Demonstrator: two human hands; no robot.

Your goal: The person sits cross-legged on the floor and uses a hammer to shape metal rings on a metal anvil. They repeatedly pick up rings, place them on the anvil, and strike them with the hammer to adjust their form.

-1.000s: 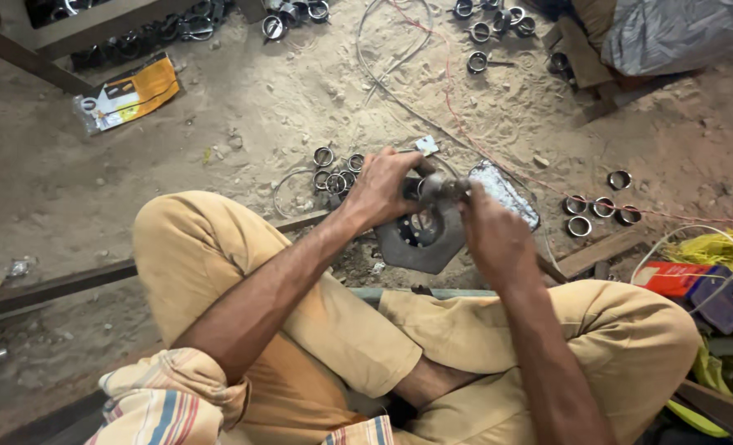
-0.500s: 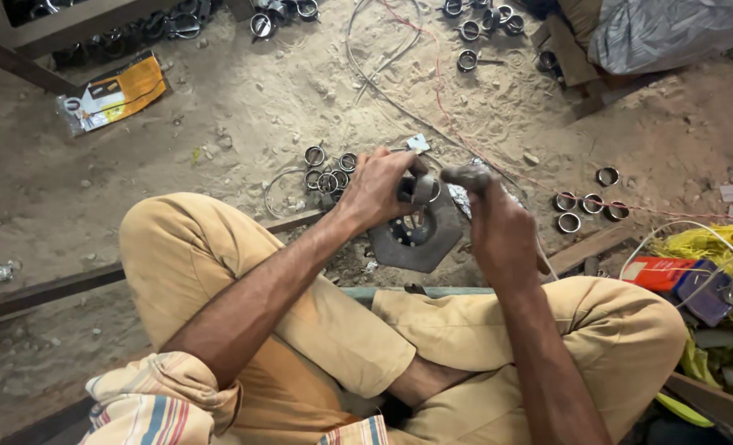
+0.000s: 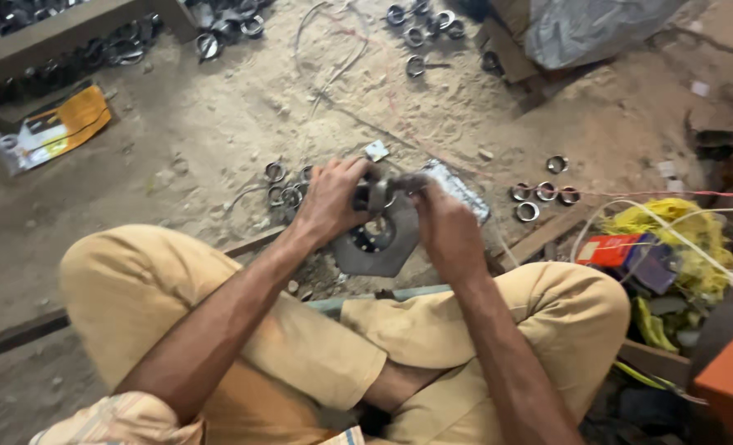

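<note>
On sandy workshop floor (image 3: 177, 165): both hands (image 3: 383, 206) clamped on metal part (image 3: 376, 198) above hexagonal plate (image 3: 379, 247).

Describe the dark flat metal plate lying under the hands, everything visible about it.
The metal plate is dark grey, dull and flat, with angled corners like a rough hexagon, and a round hole near its middle. It lies on the sandy ground in front of the crossed legs. The left hand and right hand cover its upper edge, holding a small metal part over it.
</note>
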